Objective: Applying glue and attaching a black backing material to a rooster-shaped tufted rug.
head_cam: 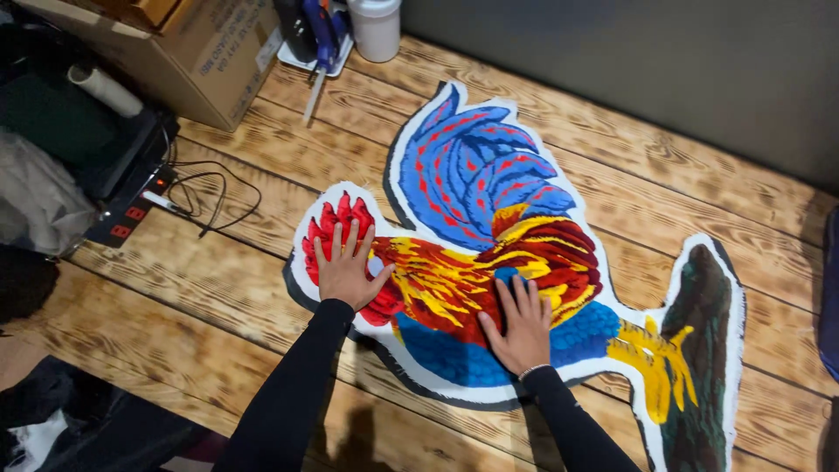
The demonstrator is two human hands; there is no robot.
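Two flat palms are down on the rooster-shaped rug [489,253], which lies spread across the wooden floor [175,297], below the cardboard box [201,52]. By the look of it the rug is fully coloured and laid out; only smoothing seems left. Left hand [345,267] presses the rug's red comb, right hand [523,323] its belly. Each grip is released, fingers spread, grasping nothing, arms reaching straight forward.

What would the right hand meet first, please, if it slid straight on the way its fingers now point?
Probably the rooster rug's blue tail feathers. The right hand lies flat on the body with fingers pointing up the picture, slightly left, so it would cross the yellow-red back first.
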